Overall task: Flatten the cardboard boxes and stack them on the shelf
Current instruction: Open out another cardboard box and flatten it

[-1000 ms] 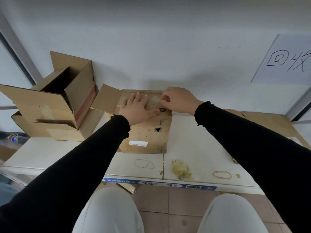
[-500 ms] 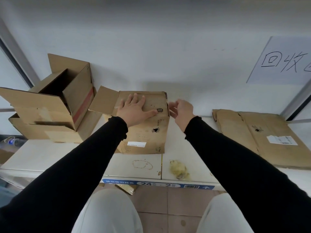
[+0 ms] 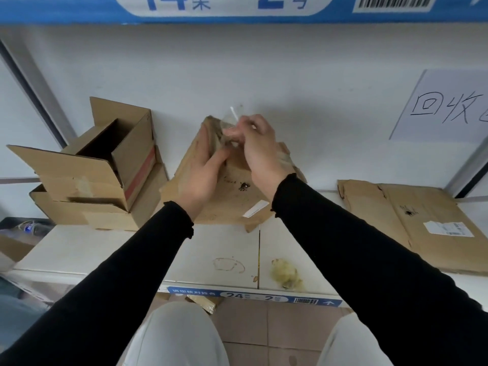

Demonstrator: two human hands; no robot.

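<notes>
A brown cardboard box (image 3: 232,196) stands tilted on the white shelf (image 3: 79,249), its far end raised toward the wall. My left hand (image 3: 203,170) grips the box's upper left side, thumb across the top face. My right hand (image 3: 258,146) pinches a strip of clear tape (image 3: 233,120) that lifts off the box's top edge. A flattened cardboard box (image 3: 412,220) with a white label lies on the shelf to the right. At the left, an open box (image 3: 105,159) sits on top of another open box (image 3: 87,215).
A white wall rises right behind the boxes, with a paper sign (image 3: 449,107) at the right. A shelf edge with a blue label strip (image 3: 237,9) runs overhead. Stains and a yellow lump (image 3: 285,272) mark the shelf front. Cardboard scraps (image 3: 206,303) lie on the tiled floor.
The box has been tipped up on its near edge and turned. My right hand moved from beside the box to its top and now pulls clear tape. My left hand shifted its grip upward.
</notes>
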